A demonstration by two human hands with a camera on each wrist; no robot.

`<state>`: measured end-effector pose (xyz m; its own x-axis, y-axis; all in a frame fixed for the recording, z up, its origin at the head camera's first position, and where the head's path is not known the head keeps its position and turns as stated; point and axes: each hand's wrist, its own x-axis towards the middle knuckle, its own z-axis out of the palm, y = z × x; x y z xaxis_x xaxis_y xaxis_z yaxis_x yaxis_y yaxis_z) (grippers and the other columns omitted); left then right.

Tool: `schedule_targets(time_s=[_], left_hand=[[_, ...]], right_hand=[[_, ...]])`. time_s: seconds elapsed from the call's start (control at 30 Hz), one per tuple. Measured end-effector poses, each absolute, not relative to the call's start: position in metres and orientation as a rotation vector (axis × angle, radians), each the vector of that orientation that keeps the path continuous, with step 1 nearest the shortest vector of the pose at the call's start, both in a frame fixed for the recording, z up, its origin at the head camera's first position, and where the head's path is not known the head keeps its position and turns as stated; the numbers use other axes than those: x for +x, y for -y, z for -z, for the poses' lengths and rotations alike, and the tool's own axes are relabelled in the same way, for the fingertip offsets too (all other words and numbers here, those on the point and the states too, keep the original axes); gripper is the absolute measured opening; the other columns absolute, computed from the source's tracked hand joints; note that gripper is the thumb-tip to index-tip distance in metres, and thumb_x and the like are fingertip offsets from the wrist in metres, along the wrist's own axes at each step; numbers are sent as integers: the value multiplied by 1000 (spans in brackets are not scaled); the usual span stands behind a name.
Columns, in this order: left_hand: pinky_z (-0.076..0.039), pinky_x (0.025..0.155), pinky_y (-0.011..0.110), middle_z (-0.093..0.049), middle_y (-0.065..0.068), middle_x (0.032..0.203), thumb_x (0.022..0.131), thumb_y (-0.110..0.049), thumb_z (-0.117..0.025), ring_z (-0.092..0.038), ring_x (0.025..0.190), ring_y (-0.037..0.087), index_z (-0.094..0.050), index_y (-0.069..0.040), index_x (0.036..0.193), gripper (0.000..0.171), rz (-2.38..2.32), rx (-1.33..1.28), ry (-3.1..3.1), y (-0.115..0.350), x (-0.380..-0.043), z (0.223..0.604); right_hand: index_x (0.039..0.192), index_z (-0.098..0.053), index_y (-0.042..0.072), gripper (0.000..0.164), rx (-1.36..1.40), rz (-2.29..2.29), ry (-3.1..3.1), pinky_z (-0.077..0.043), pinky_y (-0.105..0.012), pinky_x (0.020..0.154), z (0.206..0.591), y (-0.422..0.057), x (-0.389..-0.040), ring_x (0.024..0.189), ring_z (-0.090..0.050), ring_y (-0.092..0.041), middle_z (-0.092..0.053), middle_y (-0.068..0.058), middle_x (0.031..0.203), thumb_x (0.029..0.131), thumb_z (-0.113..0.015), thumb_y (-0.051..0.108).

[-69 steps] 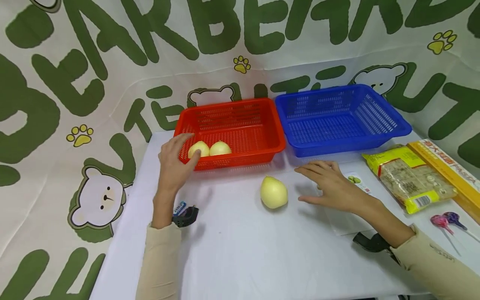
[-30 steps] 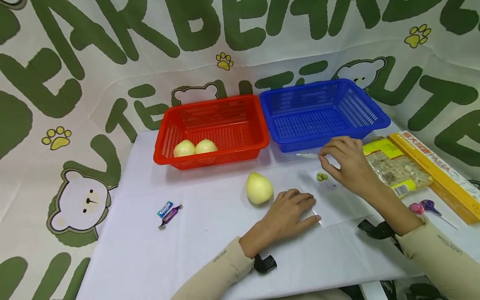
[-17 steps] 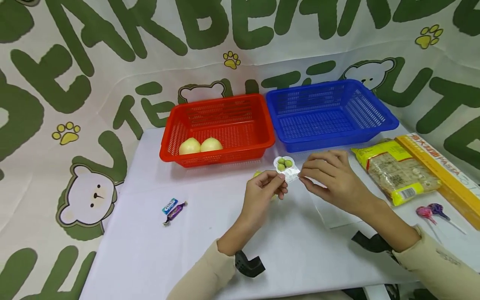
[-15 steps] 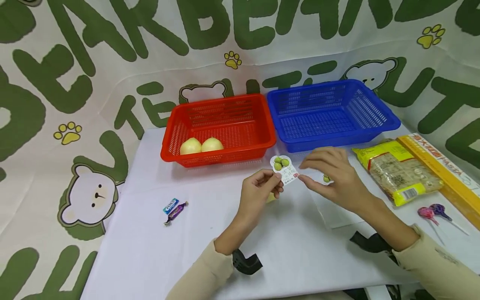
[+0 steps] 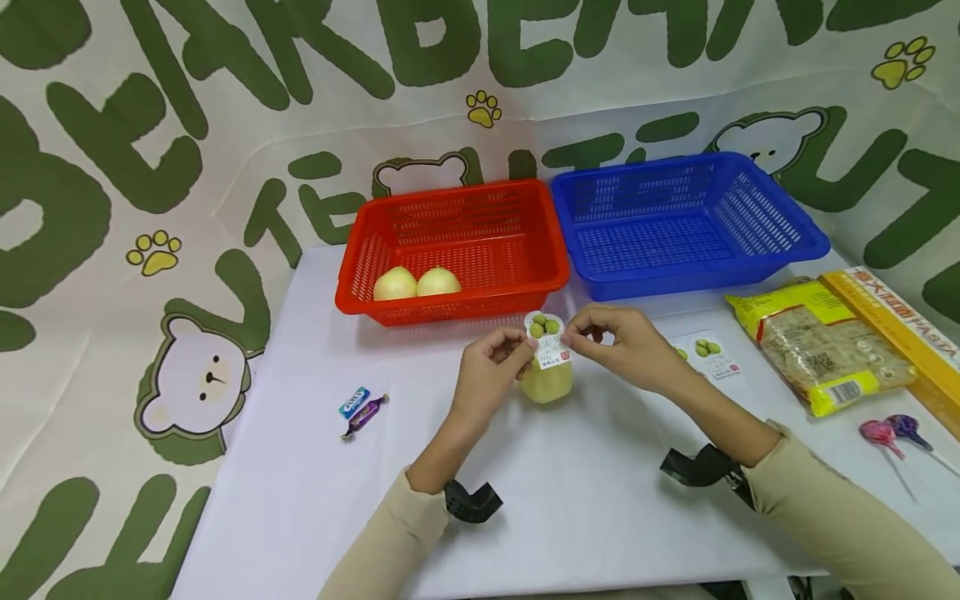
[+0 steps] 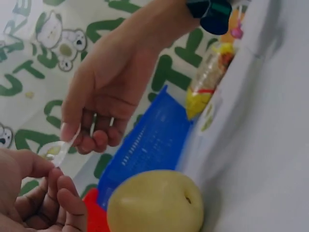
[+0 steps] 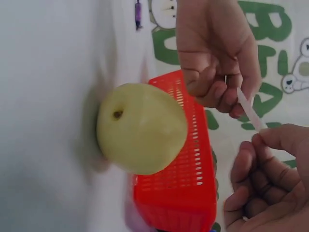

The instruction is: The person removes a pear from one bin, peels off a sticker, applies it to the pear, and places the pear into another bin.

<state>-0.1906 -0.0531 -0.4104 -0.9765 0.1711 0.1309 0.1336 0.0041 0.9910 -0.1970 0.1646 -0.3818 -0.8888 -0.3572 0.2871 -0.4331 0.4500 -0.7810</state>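
Both hands hold a small white sticker (image 5: 553, 352) printed with green fruit and text. My left hand (image 5: 483, 375) pinches its left edge between thumb and fingers; my right hand (image 5: 626, 348) pinches its right edge. Behind the sticker on the white table sits a pale yellow pear (image 5: 547, 387), its upper part hidden in the head view. The right wrist view shows the pear (image 7: 142, 128) whole, apart from the fingers, with the sticker (image 7: 251, 111) seen edge-on. In the left wrist view the sticker (image 6: 60, 152) spans the fingertips of both hands.
Two more pears (image 5: 395, 285) lie in a red basket (image 5: 480, 310), beside a blue basket (image 5: 690, 282). On the right are a sticker sheet (image 5: 716, 365), a yellow food bag (image 5: 825, 342), a long orange box (image 5: 900, 333) and lollipops (image 5: 879, 433). Wrapped candies (image 5: 365, 417) lie left.
My left hand has come from the red basket to the sheet, then up to the sticker. My right hand has lifted the sticker off the sheet; both hands have brought it in front of the pear.
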Motion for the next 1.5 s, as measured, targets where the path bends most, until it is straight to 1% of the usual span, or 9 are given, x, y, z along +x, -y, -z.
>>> schedule_targets(time_s=[0.6, 0.7, 0.8, 0.87, 0.97, 1.03, 1.1, 1.2, 1.5], left_hand=[[-43, 51, 21, -65, 0, 67, 87, -16, -73, -54, 56, 10, -74, -9, 82, 8, -1892, 214, -2456, 60, -195, 430], [-45, 54, 24, -64, -3, 70, 86, -23, -73, -56, 60, 10, -70, -14, 81, 12, -1731, 289, -2637, 61, -197, 434], [-47, 65, 30, -64, -4, 86, 88, -40, -71, -61, 74, 14, -66, -16, 94, 25, -1570, 329, -2744, 61, -198, 438], [-48, 70, 33, -65, -2, 103, 90, -52, -66, -64, 75, 14, -64, -18, 112, 40, -1492, 343, -2738, 61, -199, 439], [-54, 67, 37, -59, -2, 130, 93, -60, -58, -68, 69, 18, -57, -22, 139, 59, -1470, 383, -2623, 64, -201, 441], [-55, 61, 36, -56, -4, 138, 94, -60, -57, -67, 59, 19, -51, -25, 147, 64, -1484, 421, -2518, 68, -204, 443], [-56, 59, 34, -55, -8, 141, 95, -58, -59, -68, 62, 19, -50, -28, 149, 62, -1492, 462, -2435, 72, -206, 445], [-54, 66, 32, -54, -10, 141, 94, -55, -62, -68, 77, 15, -49, -29, 148, 61, -1484, 524, -2371, 75, -207, 447], [-57, 75, 28, -53, -5, 141, 86, -34, -80, -66, 92, 15, -48, -17, 149, 72, -1468, 678, -2323, 77, -209, 446]], right_hand=[[89, -73, 7, 13, 538, -1587, 2957, -47, -34, 75, 403, -158, -213, 82, -58, -20, -70, -1, 85, 93, -70, 18], [86, -71, 7, 14, 537, -1497, 2965, -46, -34, 73, 405, -157, -212, 79, -56, -18, -66, 0, 80, 92, -72, 20], [83, -68, 9, 18, 528, -1427, 2950, -45, -32, 69, 406, -158, -210, 76, -54, -18, -63, 0, 78, 89, -77, 24], [90, -67, 9, 22, 524, -1403, 2948, -46, -32, 69, 409, -160, -209, 77, -56, -19, -63, -2, 83, 89, -77, 28], [118, -64, 6, 40, 516, -1513, 2976, -51, -34, 69, 414, -160, -206, 77, -63, -22, -65, -7, 101, 94, -71, 37], [140, -53, 5, 56, 505, -1663, 3002, -55, -38, 69, 417, -158, -203, 74, -68, -27, -68, -14, 102, 98, -63, 41], [152, -40, 5, 69, 478, -1819, 3012, -58, -40, 67, 421, -155, -200, 68, -70, -30, -71, -16, 94, 99, -59, 46], [155, -34, 4, 75, 462, -1975, 2981, -60, -40, 67, 425, -154, -196, 65, -71, -33, -70, -18, 74, 99, -59, 47], [157, -31, 6, 77, 609, -1974, 2977, -54, -37, 87, 427, -166, -192, 71, -73, -30, -73, -14, 78, 95, -69, 34]])
